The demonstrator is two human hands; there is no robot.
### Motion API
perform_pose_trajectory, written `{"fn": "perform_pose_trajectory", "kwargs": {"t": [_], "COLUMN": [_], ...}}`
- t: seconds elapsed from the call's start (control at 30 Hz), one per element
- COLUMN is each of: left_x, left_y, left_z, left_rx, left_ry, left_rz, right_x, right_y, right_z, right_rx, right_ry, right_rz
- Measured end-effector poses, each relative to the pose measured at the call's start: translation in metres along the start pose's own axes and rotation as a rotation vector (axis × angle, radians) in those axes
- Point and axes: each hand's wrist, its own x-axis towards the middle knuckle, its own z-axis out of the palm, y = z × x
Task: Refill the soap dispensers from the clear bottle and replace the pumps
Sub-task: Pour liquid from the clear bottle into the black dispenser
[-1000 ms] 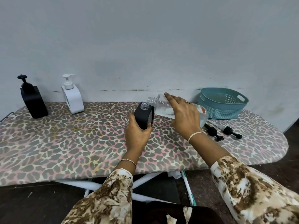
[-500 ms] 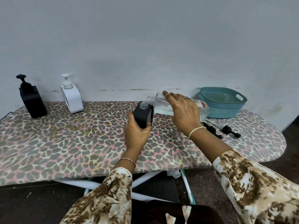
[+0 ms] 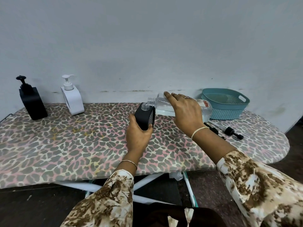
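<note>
Both arms reach forward, each hand gripping something.

The left hand (image 3: pixel 137 136) comes straight ahead out of a patterned sleeve (image 3: pixel 113 194). Its thumb lies up the left side of the dispenser (image 3: pixel 144 119) and its fingers curl round the right, gripping it low down. The right arm enters from the lower right with a bare forearm, and the back of the right hand (image 3: pixel 186 112) faces the camera. This hand lies over the bottle (image 3: pixel 164 107), fingers spread and curled across it, the index finger stretched toward the neck. The hands are near each other, not touching. A thin band circles each wrist, and one right finger wears a ring (image 3: pixel 186 97).
</note>
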Motion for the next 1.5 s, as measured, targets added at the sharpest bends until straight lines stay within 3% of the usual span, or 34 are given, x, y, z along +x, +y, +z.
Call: {"fn": "perform_pose_trajectory", "kwargs": {"t": [0.9, 1.5], "left_x": [-0.001, 0.006], "left_y": [0.006, -0.003], "left_z": [-0.005, -0.015], "left_rx": [0.038, -0.079], "left_ry": [-0.026, -0.239], "left_rz": [-0.073, -0.218], "right_x": [0.0, 0.0], "right_y": [-0.002, -0.004], "right_z": [-0.006, -0.011], "right_rx": [-0.016, -0.006], "right_ry": [-0.012, -0.04], "right_rz": [-0.001, 0.012]}}
